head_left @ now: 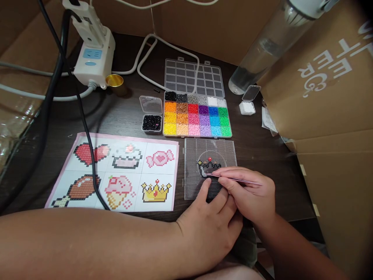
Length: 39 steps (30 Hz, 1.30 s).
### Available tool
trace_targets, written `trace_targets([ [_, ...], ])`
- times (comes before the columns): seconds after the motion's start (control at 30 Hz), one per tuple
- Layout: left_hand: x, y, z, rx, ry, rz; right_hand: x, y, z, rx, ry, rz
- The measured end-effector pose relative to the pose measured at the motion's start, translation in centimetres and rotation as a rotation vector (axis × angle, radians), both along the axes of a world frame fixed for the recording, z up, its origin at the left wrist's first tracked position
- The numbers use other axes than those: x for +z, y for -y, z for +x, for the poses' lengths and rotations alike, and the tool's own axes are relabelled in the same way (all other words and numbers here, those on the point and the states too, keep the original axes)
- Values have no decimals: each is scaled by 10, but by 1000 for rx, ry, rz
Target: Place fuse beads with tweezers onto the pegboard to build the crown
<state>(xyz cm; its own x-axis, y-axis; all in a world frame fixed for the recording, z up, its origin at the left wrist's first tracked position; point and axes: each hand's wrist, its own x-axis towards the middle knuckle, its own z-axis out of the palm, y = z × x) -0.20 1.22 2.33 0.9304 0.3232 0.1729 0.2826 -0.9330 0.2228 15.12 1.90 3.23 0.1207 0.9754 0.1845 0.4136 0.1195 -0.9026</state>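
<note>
Power strip [100, 66], gold cup [120, 89], cardboard [335, 124]

Your right hand [253, 190] is pinching pink tweezers [241, 180] over a clear pegboard [192, 147], while your left hand [211, 221] is resting across its near edge. A pixel-pattern sheet [142, 173] is lying left; an open bead box [195, 135] is sitting just beyond.

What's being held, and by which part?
Tweezers, in the right hand, pinched toward the tips; the left hand, over the pegboard, shows nothing held.
</note>
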Motion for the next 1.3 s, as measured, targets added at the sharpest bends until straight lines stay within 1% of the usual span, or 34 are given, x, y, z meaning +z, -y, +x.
trace_targets([
  [0.37, 0, 0, 0, -1, -6, 0, -2, 0, 0, 11, -14, -2],
  [0.9, 2, -1, 0, 5, -11, 8, 1, -1, -1, -3, 0, -24],
  [1.03, 1, -1, 0, -6, -7, 8, 0, 0, -1, -26, -13, -29],
  [1.2, 1, -1, 0, 6, -9, 10, -3, 2, 1, -46, -72, -53],
  [1.27, 2, -1, 0, 4, -12, 15, -4, 2, 3, -58, -168, -75],
  [1.3, 2, -1, 0, 2, -13, 22, -4, 1, 5, -66, -252, -86],
])
